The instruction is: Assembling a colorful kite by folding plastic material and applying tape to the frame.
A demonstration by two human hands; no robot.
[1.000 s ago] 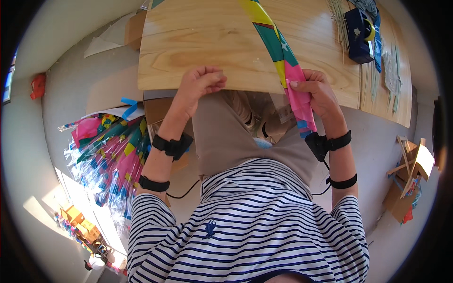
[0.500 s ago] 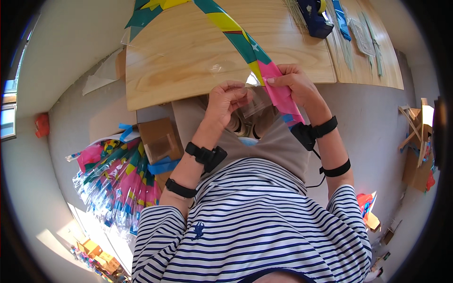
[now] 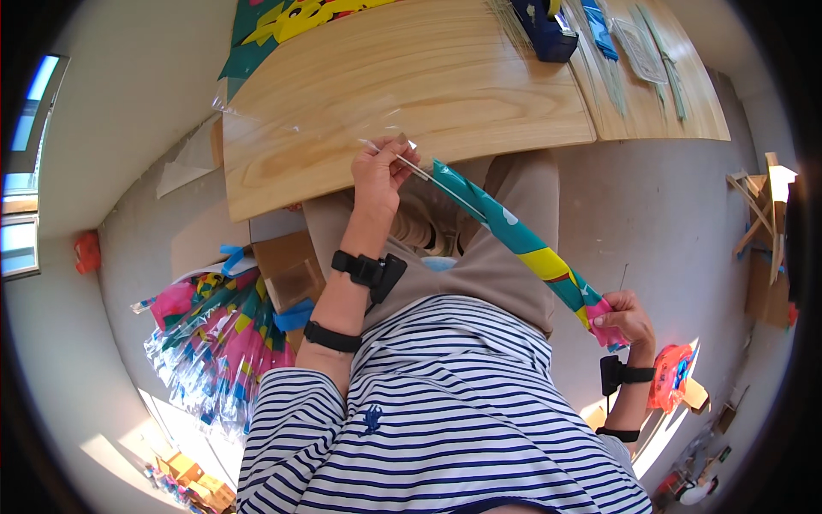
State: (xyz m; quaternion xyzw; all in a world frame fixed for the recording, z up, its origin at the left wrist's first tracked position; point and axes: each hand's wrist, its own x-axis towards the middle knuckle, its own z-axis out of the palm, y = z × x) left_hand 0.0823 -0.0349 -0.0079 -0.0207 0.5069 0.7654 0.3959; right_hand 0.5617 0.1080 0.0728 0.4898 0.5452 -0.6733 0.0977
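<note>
My right hand is closed round the pink end of a rolled sheet, thin printed film in teal, yellow and pink. The roll slants over my lap, with its teal end up near the table edge. My left hand is closed in a pinch just beyond that end. Clear plastic film glints at its fingertips, and a thin white rod-like strip runs from the fingers along the roll. Whether that strip is a stick or a folded film edge, I cannot tell.
A wooden table holds a printed teal and yellow sheet, a dark blue tape dispenser, thin sticks and a clear tray. At left, a heap of plastic-wrapped colourful rolls lies beside a cardboard box.
My right hand has moved down and right with the roll, drawing its far end off the table. My left hand has shifted slightly left; the clear film between the hands no longer hangs down.
</note>
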